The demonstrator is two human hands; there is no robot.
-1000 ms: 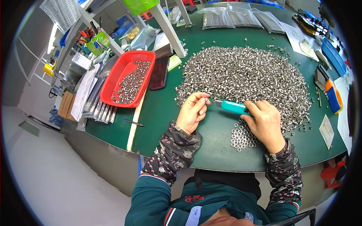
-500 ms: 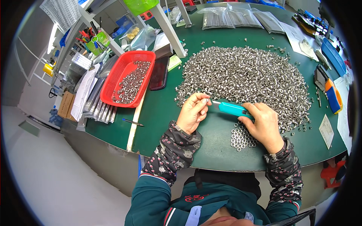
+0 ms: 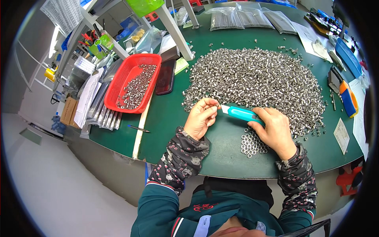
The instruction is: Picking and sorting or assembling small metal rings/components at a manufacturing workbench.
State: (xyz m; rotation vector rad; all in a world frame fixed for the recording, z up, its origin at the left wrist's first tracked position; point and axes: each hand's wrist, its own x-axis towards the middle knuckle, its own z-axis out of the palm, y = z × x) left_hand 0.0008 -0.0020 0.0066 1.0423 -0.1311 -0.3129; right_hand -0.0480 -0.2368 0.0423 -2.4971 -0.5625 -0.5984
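Observation:
My right hand (image 3: pixel 274 128) is closed round a teal utility knife (image 3: pixel 242 114), its short blade pointing left. My left hand (image 3: pixel 202 118) pinches a small metal ring, mostly hidden by thumb and forefinger, right beside the blade tip. Whether blade and ring touch I cannot tell. Behind both hands spreads a wide heap of small metal rings (image 3: pixel 256 79). A flat cluster of rings (image 3: pixel 250 145) lies on the green table (image 3: pixel 225 158), left of and partly under my right hand.
To the left, a red plastic basket (image 3: pixel 112 93) holds more rings, with a dark phone (image 3: pixel 166 77) beside it. A pen (image 3: pixel 138 128) lies near a wooden strip (image 3: pixel 142 136). At right are an orange-and-blue tool (image 3: pixel 348 99) and a small card (image 3: pixel 341 135). Plastic bags (image 3: pixel 241 17) lie at the back.
The knife blade and my left fingertips have shifted very slightly against each other, and more of the blade shows. Both hands keep their grips; the rest looks the same.

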